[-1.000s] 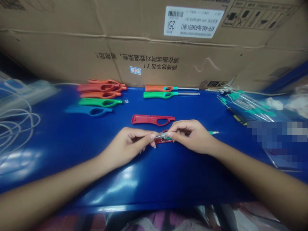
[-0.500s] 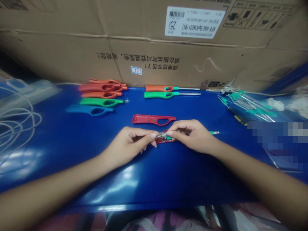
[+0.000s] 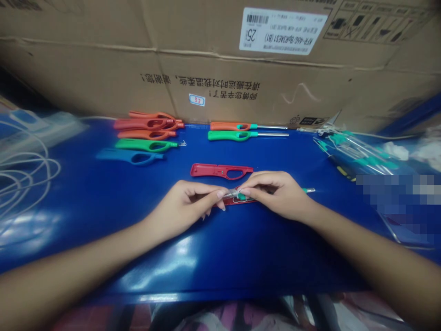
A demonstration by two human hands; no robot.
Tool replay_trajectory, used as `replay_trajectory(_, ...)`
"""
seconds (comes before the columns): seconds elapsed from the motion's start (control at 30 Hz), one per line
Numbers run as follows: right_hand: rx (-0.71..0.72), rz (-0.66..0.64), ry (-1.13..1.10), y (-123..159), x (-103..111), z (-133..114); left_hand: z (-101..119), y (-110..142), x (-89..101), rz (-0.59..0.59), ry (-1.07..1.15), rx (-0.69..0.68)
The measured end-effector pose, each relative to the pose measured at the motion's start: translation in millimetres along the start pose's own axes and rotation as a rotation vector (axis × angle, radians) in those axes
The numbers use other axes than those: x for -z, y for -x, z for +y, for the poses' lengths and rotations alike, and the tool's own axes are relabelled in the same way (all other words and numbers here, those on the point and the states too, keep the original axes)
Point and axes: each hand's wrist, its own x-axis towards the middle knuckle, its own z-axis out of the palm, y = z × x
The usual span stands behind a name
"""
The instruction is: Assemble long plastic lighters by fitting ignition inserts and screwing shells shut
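My left hand [image 3: 188, 204] is closed in a pinch on a clear, greyish fuel tank [image 3: 228, 194] of a gas lighter. At the tank's right end, my right hand [image 3: 280, 195] pinches a small white fitting [image 3: 236, 193] between thumb and fingers. Beneath both hands lies a red lighter shell half [image 3: 229, 202], mostly covered by fingers. A teal trigger piece [image 3: 242, 196] and a thin white wire show beside the right thumb. The lighter's metal tube [image 3: 311, 190] sticks out past the right hand. Just beyond, a second red shell half [image 3: 210, 170] rests with its inside up.
Orange, red, green and blue lighter handles [image 3: 146, 145] are stacked at the back left. Two lighters with tubes [image 3: 248, 135] lie at the back middle. Metal tubes with teal parts [image 3: 361, 151] pile up at right. Coiled white cable [image 3: 44, 163] lies left. A cardboard box [image 3: 113, 69] stands behind.
Both hands keep almost the same pinch at the same spot. The whole view has shifted very slightly; nothing has been let go or picked up.
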Motion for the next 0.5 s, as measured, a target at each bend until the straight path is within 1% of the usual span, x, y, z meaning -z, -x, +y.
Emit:
replay_trajectory(0.2,-0.042,-0.021,0.021,1.6,-0.3,-0.5,-0.3,1.1,-0.3,-0.004,-0.007,-0.002)
replay_trajectory(0.37,0.012,-0.004,0.079,2.8,-1.6,-1.4,-0.8,1.7,-2.5,0.023,-0.017,-0.004)
replay_trajectory(0.5,0.044,-0.009,0.070,2.5,-2.1,-2.0,-0.3,1.9,-4.4,0.022,-0.026,-0.008)
